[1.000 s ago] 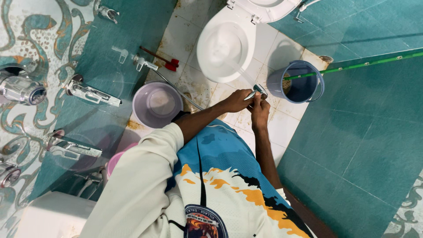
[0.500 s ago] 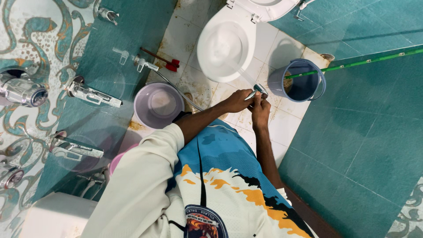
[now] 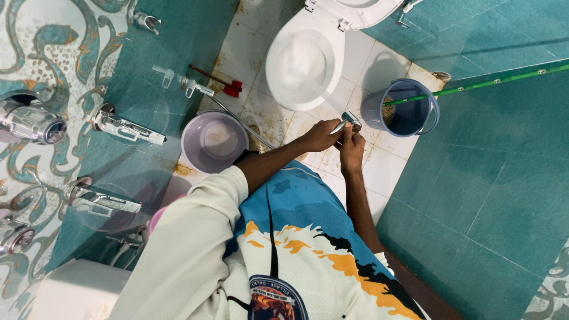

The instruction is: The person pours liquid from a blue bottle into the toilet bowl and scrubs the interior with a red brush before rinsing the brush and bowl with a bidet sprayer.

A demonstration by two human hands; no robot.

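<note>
Nothing moved since earlier: both hands' fingers (image 3: 351,144) still pinch the sprayer (image 3: 345,122), rinsing the toilet (image 3: 303,59); next needs steady aim.

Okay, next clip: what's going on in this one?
A person stands in a tiled bathroom, seen from above, holding a chrome hand sprayer with both hands: the left hand and the right hand are closed around it. The nozzle points toward the open white toilet bowl, and a thin jet of water seems to run into it. The sprayer's hose leads back to a wall tap. A lilac bucket and a blue bucket stand on the floor on either side.
</note>
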